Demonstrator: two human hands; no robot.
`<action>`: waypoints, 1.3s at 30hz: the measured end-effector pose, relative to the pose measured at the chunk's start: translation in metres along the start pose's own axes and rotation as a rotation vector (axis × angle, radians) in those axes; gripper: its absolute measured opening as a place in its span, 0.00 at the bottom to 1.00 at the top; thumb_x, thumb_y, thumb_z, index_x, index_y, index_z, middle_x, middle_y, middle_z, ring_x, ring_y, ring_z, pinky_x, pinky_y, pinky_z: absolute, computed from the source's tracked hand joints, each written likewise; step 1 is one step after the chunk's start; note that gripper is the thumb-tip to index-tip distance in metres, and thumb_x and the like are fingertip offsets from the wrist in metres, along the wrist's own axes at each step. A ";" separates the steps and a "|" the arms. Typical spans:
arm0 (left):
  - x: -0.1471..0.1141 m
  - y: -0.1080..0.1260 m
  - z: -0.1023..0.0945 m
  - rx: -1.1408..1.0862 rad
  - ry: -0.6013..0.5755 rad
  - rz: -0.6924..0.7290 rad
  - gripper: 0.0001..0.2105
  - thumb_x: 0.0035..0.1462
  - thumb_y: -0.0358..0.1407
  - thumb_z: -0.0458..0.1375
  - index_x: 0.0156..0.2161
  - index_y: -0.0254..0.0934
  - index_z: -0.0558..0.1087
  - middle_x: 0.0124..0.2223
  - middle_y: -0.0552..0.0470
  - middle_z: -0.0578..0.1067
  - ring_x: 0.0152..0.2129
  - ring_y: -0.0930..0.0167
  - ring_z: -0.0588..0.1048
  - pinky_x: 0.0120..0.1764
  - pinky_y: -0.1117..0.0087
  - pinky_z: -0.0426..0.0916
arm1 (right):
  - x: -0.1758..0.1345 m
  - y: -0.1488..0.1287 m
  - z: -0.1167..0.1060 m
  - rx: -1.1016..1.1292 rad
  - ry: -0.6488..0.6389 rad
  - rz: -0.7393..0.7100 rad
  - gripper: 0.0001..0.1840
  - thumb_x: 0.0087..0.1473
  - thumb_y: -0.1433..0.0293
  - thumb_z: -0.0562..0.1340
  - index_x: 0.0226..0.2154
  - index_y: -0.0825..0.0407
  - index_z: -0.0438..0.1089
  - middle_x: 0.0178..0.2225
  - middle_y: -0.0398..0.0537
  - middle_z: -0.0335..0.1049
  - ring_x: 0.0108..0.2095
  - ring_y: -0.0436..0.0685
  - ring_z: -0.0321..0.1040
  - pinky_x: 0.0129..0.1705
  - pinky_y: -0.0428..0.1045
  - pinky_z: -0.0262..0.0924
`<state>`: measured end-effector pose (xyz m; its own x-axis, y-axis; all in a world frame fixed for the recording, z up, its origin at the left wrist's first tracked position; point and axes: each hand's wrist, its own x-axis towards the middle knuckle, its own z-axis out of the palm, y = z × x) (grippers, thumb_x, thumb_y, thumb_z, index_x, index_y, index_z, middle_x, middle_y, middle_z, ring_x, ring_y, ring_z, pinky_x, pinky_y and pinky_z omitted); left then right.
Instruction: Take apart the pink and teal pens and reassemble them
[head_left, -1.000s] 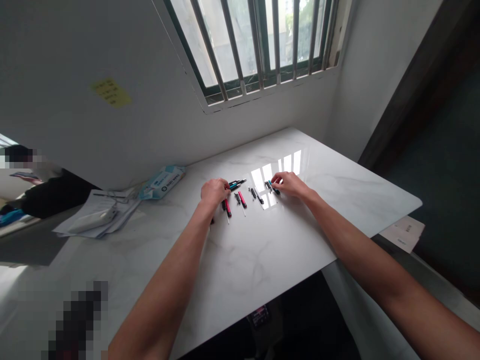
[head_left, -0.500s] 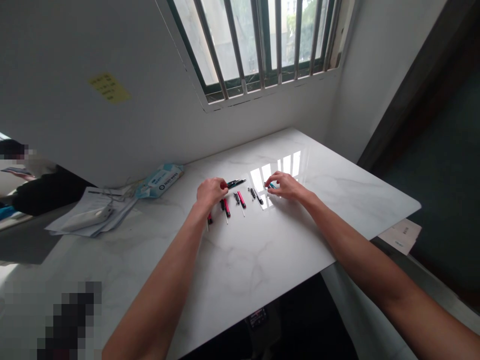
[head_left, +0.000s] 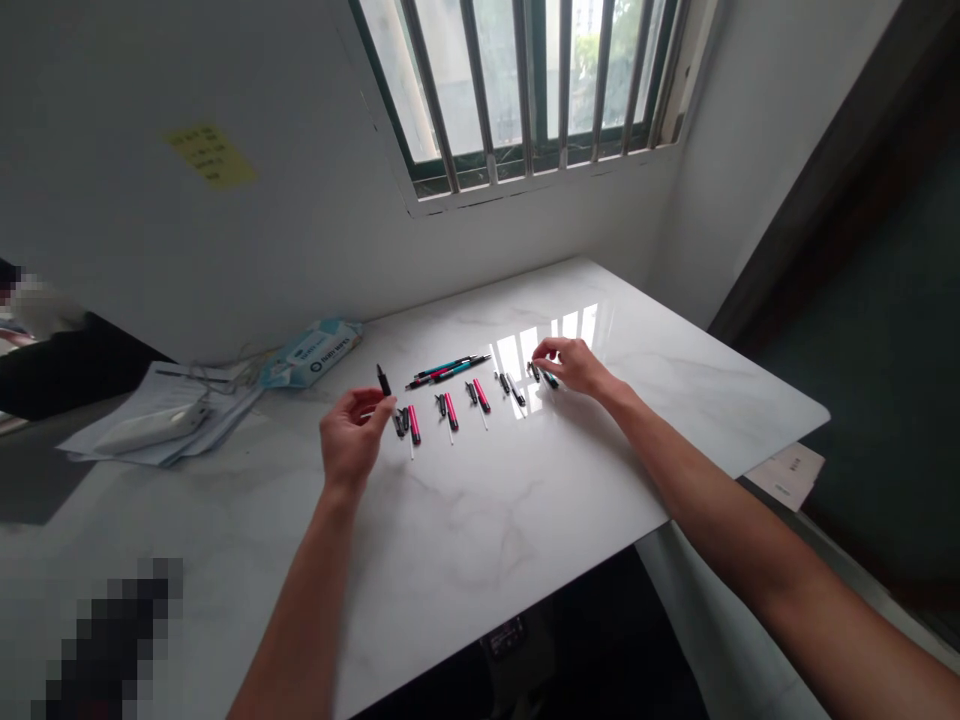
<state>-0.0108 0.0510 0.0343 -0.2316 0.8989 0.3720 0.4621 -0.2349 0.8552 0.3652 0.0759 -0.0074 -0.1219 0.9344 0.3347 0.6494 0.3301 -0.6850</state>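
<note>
My left hand (head_left: 351, 432) is closed, pinching a black pen piece (head_left: 384, 380) that points upward above the table. Just right of it is a row of taken-apart pens: red barrels (head_left: 451, 411) with small black pieces (head_left: 441, 405) and thin white refills (head_left: 412, 451) beside them. Further along the row lies a dark and silver barrel (head_left: 516, 390). My right hand (head_left: 571, 366) is at the row's right end, thumb and forefinger closed at a small black pen part (head_left: 533, 371). Under that hand a teal-and-black barrel (head_left: 550, 380) is partly covered.
Behind the row lie several whole pens (head_left: 457, 368), teal and red. A blue wipes pack (head_left: 315, 352), papers (head_left: 150, 405) and a white device (head_left: 154, 425) stand at the left. A barred window (head_left: 525, 90) is above the white marbled table (head_left: 480, 530). A person sits far left.
My left hand has moved left and toward me from the whole pens, now showing a black pen piece held upright. My right hand stays near the same spot, with the teal barrel lying under it.
</note>
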 end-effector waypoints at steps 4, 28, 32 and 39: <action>-0.001 -0.005 0.001 -0.125 0.042 -0.050 0.16 0.46 0.45 0.69 0.38 0.39 0.76 0.38 0.48 0.82 0.37 0.65 0.82 0.40 0.66 0.76 | 0.000 0.001 -0.005 0.054 0.050 0.045 0.13 0.66 0.68 0.62 0.48 0.49 0.81 0.42 0.47 0.82 0.38 0.54 0.74 0.44 0.48 0.67; -0.011 -0.001 0.005 -0.253 -0.003 -0.080 0.16 0.47 0.44 0.69 0.39 0.36 0.77 0.36 0.49 0.81 0.33 0.70 0.77 0.37 0.70 0.69 | -0.011 0.005 -0.001 0.087 -0.174 -0.061 0.12 0.54 0.64 0.67 0.39 0.49 0.82 0.38 0.48 0.83 0.38 0.57 0.73 0.42 0.52 0.65; -0.012 0.001 0.006 -0.260 -0.014 -0.077 0.15 0.48 0.42 0.69 0.39 0.36 0.77 0.37 0.49 0.81 0.33 0.69 0.78 0.37 0.70 0.69 | -0.010 0.009 -0.001 0.101 -0.175 -0.055 0.13 0.53 0.62 0.68 0.40 0.49 0.83 0.36 0.48 0.82 0.38 0.58 0.73 0.43 0.53 0.66; -0.013 0.001 0.007 -0.276 -0.034 -0.075 0.15 0.47 0.41 0.70 0.38 0.37 0.77 0.36 0.50 0.80 0.33 0.69 0.78 0.37 0.70 0.70 | -0.011 0.012 -0.002 0.107 -0.170 -0.054 0.15 0.55 0.61 0.68 0.43 0.48 0.83 0.36 0.49 0.82 0.38 0.58 0.73 0.43 0.54 0.67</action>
<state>-0.0009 0.0412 0.0280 -0.2253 0.9284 0.2954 0.1933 -0.2545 0.9476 0.3759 0.0688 -0.0175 -0.2853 0.9211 0.2650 0.5564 0.3843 -0.7367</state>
